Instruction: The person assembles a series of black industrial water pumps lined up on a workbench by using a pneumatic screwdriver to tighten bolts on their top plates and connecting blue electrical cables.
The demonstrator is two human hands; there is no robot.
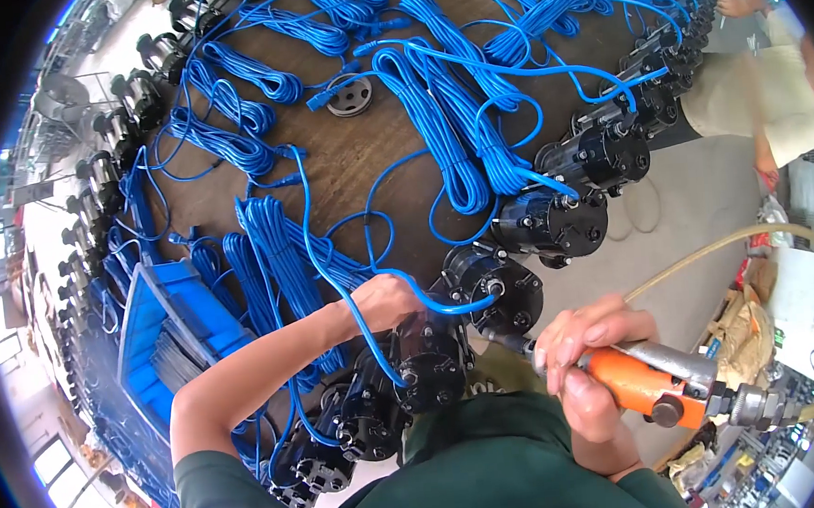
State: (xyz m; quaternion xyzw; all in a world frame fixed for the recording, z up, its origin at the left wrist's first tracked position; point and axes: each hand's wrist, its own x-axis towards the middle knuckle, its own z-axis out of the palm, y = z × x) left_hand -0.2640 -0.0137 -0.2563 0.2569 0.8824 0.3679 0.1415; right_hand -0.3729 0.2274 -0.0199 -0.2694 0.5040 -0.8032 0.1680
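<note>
My right hand is wrapped round an orange and silver air screwdriver. The tool's tip points left at the end face of a black cylindrical motor, close to its lower edge; whether it touches a screw I cannot tell. A blue cable enters that motor's end through a fitting. My left hand is curled closed beside the neighbouring black motor. Its fingertips are hidden, so what they grip is unclear.
More black motors line the curved table edge. Bundled blue cables cover the brown tabletop. A blue bin of thin rods stands left. A yellowish air hose loops at right. Another person stands at far right.
</note>
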